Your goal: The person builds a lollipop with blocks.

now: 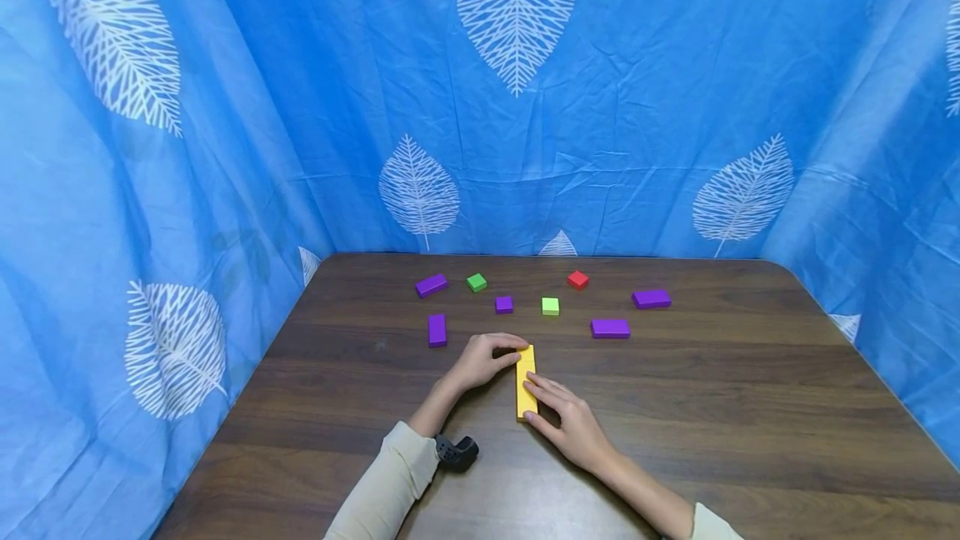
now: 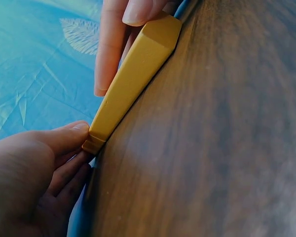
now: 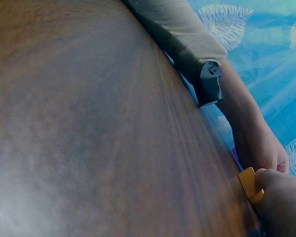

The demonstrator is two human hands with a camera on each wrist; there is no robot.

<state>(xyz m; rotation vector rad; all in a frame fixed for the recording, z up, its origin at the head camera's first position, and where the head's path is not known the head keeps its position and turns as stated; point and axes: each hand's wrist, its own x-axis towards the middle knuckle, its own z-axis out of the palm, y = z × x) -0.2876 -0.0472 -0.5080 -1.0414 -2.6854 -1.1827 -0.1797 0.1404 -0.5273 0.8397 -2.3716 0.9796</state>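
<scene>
Five purple blocks (image 1: 610, 329), two greens (image 1: 551, 307), one red (image 1: 577, 280). Yellow bar (image 1: 526, 403), long axis near–far; your left hand (image 1: 482, 359) pinches it, right hand (image 1: 573, 427) spread on top.

The head view looks ahead and down from up high, farthest back from the table (image 1: 712, 390). Both wrist views look low and tipped sideways. The left one is close to the bar (image 2: 130, 79). All three share bar and cloth (image 1: 630, 107).

Premises: a curtained-off work booth; building type cannot be determined. Blue leaf-print curtains (image 1: 637, 65) hang behind and on both sides of the wood-grain worktop (image 1: 712, 407).
</scene>
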